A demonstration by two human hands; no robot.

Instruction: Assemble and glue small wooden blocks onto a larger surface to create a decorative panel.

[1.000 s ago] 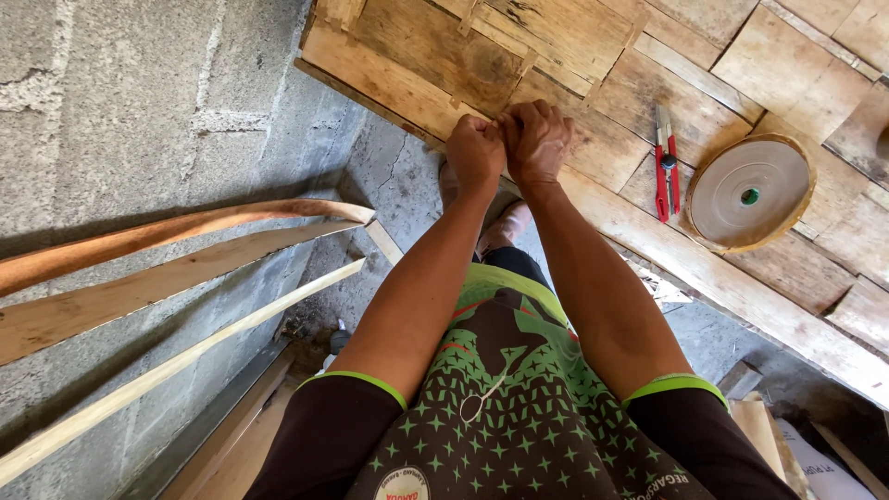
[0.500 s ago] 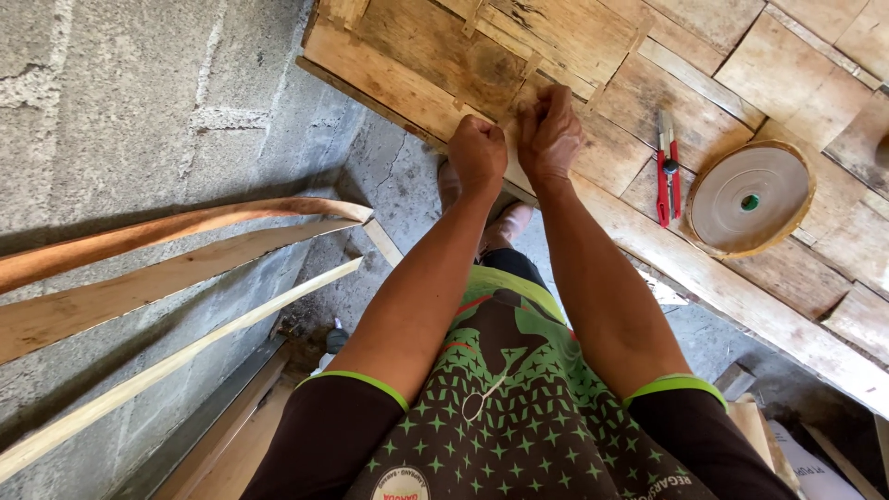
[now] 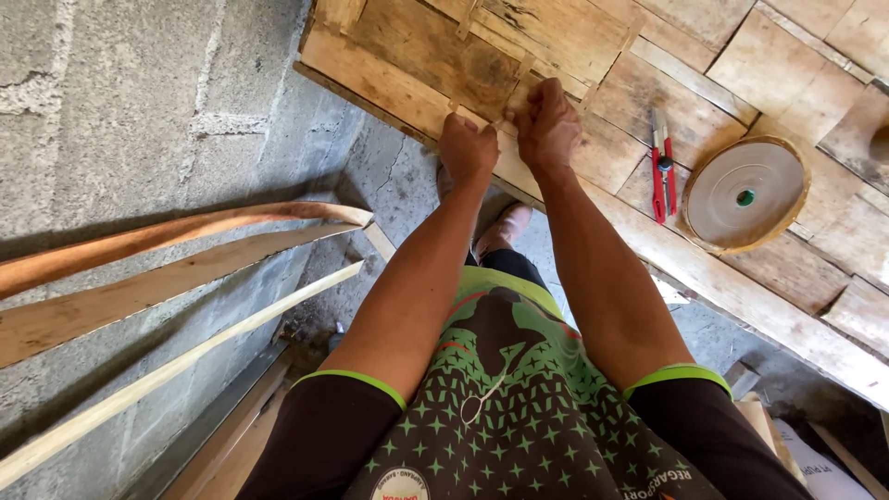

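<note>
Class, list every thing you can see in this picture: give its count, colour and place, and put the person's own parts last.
Thin pale bamboo strip: one, tan, pinched between both hands on the bench.
Rough wooden plank workbench: one, brown, top of view.
Red-handled pliers: one pair, red, on the bench right of the hands.
Round wooden-rimmed disc: one, grey with a green centre, right of the pliers.
Long wooden slats: three, tan, leaning by the grey block wall at left.
Left hand: closed on the strip.
Right hand: closed on the strip.
</note>
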